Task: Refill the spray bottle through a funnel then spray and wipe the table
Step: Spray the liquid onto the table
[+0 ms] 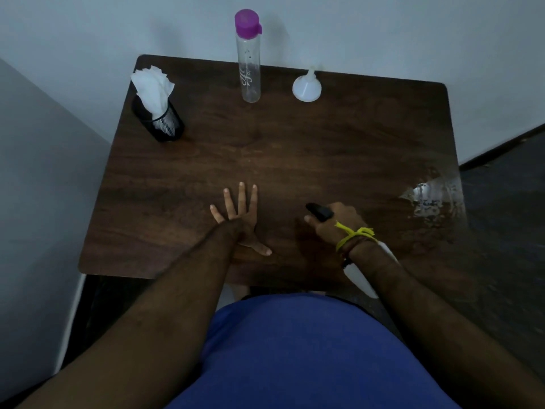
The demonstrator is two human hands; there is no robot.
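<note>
My right hand (334,224) grips the spray bottle by its black nozzle head (320,211), which points left over the near part of the brown table (295,154). The bottle's white body (361,278) runs back under my right wrist. My left hand (240,215) rests flat on the table with fingers spread, a little left of the nozzle. A white funnel (307,87) stands upside down at the back of the table. A clear water bottle with a purple cap (250,57) stands upright to the funnel's left. White tissues (153,87) stick out of a black mesh holder (161,124) at the back left.
A wet, shiny patch (433,196) covers the table's right edge. Pale walls close in behind and to the left of the table. Dark floor (507,208) lies to the right. My blue clothing fills the bottom of the view.
</note>
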